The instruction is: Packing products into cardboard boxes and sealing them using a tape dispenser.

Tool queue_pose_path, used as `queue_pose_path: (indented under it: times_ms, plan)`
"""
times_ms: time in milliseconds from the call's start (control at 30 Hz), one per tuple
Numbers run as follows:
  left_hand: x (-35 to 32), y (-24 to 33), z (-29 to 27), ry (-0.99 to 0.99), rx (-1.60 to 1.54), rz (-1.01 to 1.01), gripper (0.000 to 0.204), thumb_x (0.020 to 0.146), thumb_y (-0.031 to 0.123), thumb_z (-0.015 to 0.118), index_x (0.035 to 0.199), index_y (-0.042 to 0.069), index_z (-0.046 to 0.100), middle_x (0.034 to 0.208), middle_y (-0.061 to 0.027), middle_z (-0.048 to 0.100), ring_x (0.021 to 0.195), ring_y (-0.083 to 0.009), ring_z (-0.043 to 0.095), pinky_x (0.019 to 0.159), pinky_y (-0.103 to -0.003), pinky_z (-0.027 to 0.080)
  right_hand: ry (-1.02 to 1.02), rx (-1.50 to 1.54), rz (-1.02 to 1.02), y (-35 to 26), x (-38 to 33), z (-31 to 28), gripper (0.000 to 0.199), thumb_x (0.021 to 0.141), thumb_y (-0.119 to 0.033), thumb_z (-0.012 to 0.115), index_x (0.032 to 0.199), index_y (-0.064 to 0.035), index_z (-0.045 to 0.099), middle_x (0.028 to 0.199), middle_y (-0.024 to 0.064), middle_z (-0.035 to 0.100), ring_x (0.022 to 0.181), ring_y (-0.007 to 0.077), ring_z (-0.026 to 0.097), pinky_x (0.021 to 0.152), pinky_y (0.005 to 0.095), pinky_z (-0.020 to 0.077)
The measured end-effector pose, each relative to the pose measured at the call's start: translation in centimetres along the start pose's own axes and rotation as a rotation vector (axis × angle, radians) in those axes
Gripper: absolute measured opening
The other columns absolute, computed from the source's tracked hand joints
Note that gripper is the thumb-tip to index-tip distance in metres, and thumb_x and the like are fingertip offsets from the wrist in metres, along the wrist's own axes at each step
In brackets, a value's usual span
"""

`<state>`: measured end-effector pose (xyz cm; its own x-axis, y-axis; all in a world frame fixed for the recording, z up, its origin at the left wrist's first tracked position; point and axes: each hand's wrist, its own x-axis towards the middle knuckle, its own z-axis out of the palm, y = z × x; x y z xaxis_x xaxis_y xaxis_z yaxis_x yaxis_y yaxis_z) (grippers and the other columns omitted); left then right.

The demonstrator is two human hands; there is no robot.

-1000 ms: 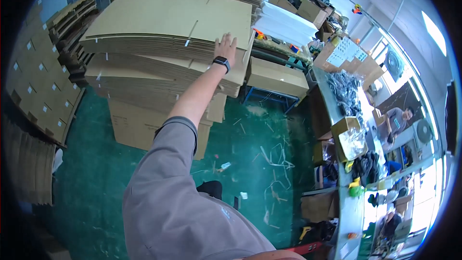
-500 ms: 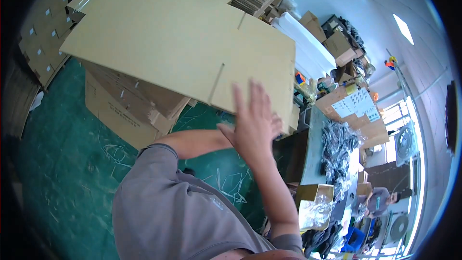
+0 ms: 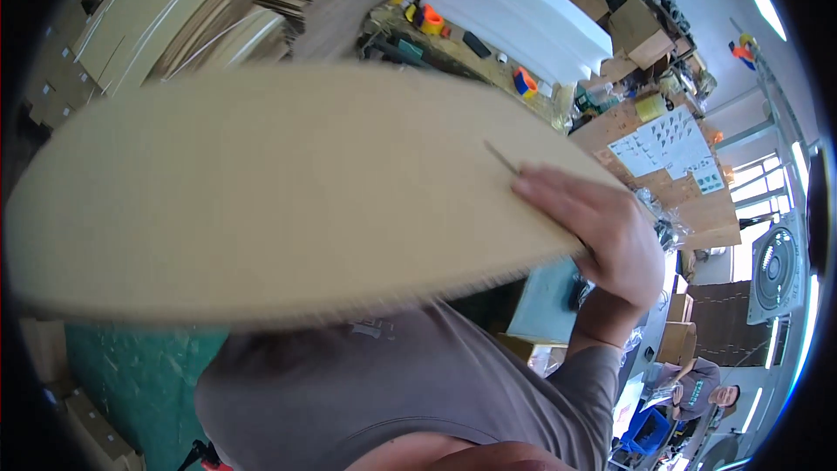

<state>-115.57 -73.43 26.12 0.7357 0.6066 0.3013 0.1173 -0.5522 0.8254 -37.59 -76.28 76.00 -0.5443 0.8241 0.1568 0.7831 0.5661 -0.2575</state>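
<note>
A large flat brown cardboard sheet (image 3: 305,192) spans the picture in front of my chest, blurred by motion. My right hand (image 3: 610,227) wraps over its right end, fingers lying on the upper face near a short slot and the palm at the near edge. The right elbow is bent, the grey sleeve just below. No part of my left hand shows; the sheet covers the place where that arm would be.
A stack of strapped flat cardboard (image 3: 174,9) stands at the far left. Beyond the sheet, a workbench (image 3: 453,52) carries tape rolls and white foam sheets (image 3: 532,17). Another person (image 3: 697,384) is at the lower right, near a blue bin (image 3: 645,432). Green floor (image 3: 139,366) shows lower left.
The cardboard sheet has come up off the pile, close to my body. My right hand, earlier raised with fingers outstretched, now grips its right end. My view has turned.
</note>
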Motion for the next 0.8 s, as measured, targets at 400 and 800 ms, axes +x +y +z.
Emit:
queue_pose_path:
  times_ms: [400,800]
  plan:
    - [59.5,2.4,32.0,1.605,-1.517,-0.722,0.081,0.114,0.069,0.043,0.174,0.015,0.035,0.181,-0.0131,0.035,0.154,-0.037,0.049,0.126,-0.057,0.043,-0.286,0.126,0.159,44.8,-9.8,11.1,0.053,0.093,0.001,0.065,0.144,-0.0094,0.072,0.12,0.025,0.078,0.108,0.0479,0.073,0.096,0.0536,0.058]
    - [67.0,-16.7,16.9,1.635,-0.478,-0.688,0.082,0.109,0.058,0.066,0.166,0.004,0.045,0.155,-0.0146,0.063,0.142,-0.0311,0.06,0.121,-0.042,0.047,-0.759,0.797,0.742,68.7,-11.2,20.4,0.103,0.078,-0.048,0.098,0.165,-0.009,0.058,0.158,0.0151,0.065,0.146,0.0283,0.058,0.124,0.0403,0.0414]
